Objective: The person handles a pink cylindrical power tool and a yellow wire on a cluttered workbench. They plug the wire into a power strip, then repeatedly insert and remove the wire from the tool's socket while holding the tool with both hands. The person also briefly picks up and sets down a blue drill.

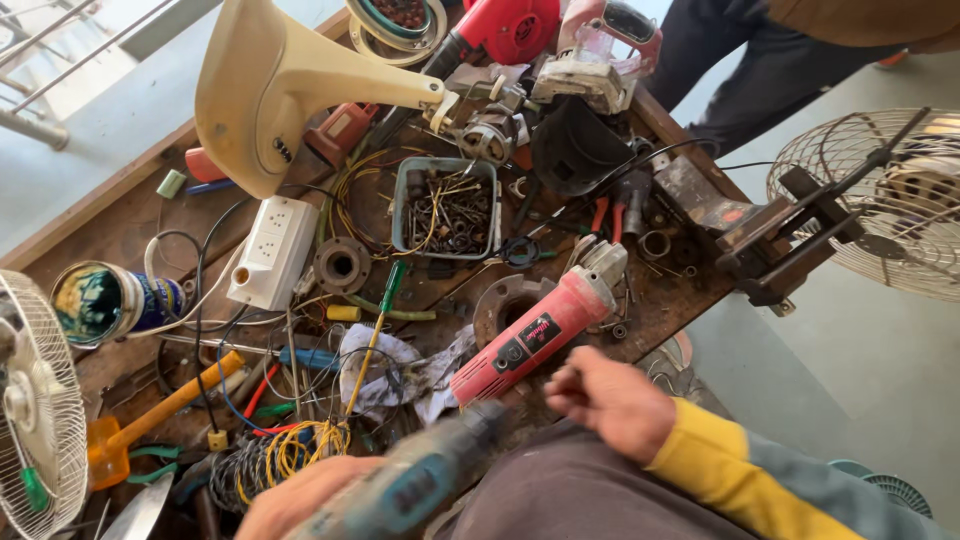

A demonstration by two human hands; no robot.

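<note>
My left hand (pixel 298 497) is at the bottom edge, wrapped around a blurred teal power drill (pixel 425 478) that points up and right over my lap. My right hand (pixel 612 400), in a yellow and teal sleeve, hovers with curled fingers just right of the rear end of a red angle grinder (pixel 535 340). Nothing shows inside that hand. The grinder lies diagonally near the front edge of the cluttered wooden bench (pixel 120 225), with its grey head toward the back right.
The bench holds a cream fan stand (pixel 270 80), a white power strip (pixel 272 250), a grey tray of screws (pixel 447 205), a tin can (pixel 100 300) and yellow wire coils (pixel 300 445). Fan grilles stand left (pixel 35 400) and right (pixel 880 200). Another person (pixel 760 60) stands behind.
</note>
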